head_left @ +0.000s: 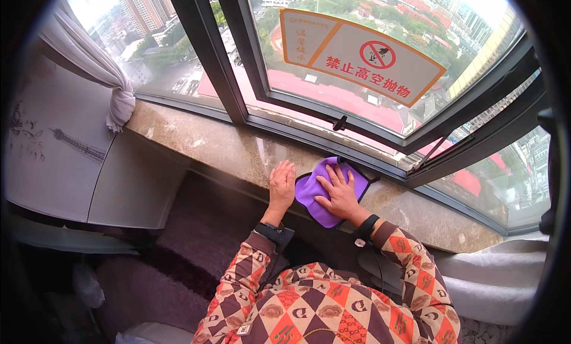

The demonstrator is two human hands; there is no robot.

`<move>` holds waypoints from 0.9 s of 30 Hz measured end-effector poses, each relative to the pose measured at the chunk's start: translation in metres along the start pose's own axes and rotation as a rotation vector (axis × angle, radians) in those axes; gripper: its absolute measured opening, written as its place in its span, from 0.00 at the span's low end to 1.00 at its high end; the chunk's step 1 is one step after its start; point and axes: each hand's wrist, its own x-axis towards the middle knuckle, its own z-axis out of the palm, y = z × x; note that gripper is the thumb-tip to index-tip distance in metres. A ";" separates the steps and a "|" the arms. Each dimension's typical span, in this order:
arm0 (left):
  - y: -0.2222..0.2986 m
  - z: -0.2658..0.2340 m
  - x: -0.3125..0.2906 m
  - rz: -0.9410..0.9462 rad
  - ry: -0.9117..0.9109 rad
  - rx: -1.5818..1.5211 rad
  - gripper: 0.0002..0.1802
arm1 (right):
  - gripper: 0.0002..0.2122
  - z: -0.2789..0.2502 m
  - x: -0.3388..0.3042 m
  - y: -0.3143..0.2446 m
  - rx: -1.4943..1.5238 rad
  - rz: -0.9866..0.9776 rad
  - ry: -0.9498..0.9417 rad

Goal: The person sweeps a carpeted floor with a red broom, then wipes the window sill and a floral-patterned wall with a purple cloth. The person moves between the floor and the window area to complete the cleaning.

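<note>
Your red, brown and beige diamond-patterned top (324, 314) is nearest. Your right hand (339, 196), fingers apart, lies on a purple, black-edged cloth (308, 190) on the brown marble sill (235, 156); your left hand (282, 184), fingers together, is beside it. Wiping seems under way; what remains can't be told.

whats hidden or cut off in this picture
In the head view:
Marble sill under the purple cloth: covered by it.
Palm of the right hand: hidden by its back.
Whether the left hand touches the sill: hidden by its back.
Top of tied curtain: cut off by fisheye rim.
</note>
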 end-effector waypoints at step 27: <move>-0.165 -0.253 0.136 -0.129 0.076 -0.014 0.22 | 0.22 0.108 0.274 -0.211 0.183 -0.307 -0.081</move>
